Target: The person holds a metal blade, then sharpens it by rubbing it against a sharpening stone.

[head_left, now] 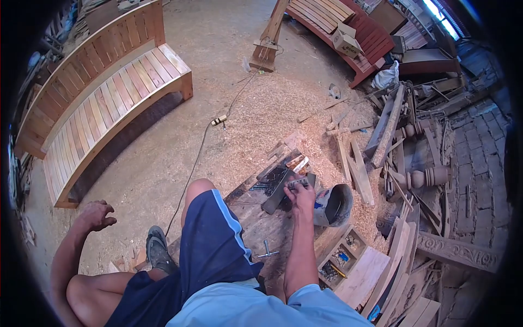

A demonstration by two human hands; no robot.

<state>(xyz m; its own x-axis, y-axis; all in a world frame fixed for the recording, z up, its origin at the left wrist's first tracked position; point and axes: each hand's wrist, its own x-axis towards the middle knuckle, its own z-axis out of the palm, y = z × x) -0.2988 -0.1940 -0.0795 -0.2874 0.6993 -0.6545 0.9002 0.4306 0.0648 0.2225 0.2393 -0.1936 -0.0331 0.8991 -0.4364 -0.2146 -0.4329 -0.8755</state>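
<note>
Partly, the right hand [300,197] hides what it grips: a small grey piece [298,183] is pinched in its fingers, and its full shape cannot be made out. That piece is above the counter [259,220], at the edge of a dark block [274,197] partly covered by the hand; whether they touch is unclear. The left hand [98,215] hangs well apart, fingers loosely curved and spread from the thumb. Deep shade obscures the bottom of the bucket [322,204], and the forearm and sleeve crowd the divided box [333,245], its small contents indistinct.
</note>
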